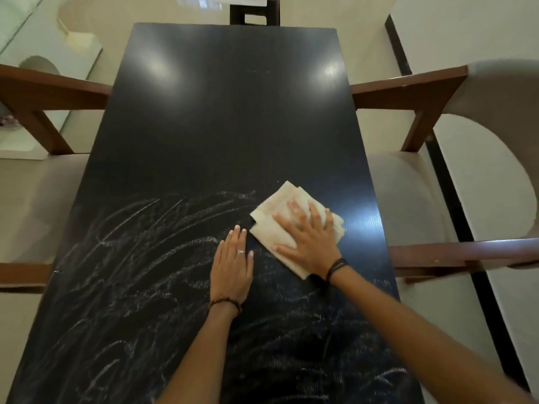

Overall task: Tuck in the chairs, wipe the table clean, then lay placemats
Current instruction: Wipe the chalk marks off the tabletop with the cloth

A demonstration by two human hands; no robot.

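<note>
A long black table stretches away from me, its near half covered in whitish wipe streaks. A folded beige cloth lies on the right side of the table. My right hand presses flat on the cloth with fingers spread. Just left of it, my left hand rests flat on the bare tabletop, fingers straight, beside the cloth's edge. A wooden armchair with a pale cushion stands tucked against the right side, another chair against the left. A dark chair stands at the far end.
Pale tiled floor surrounds the table. A black strip runs along the floor on the right, behind the right chair. A glass-topped piece of furniture sits at the far left.
</note>
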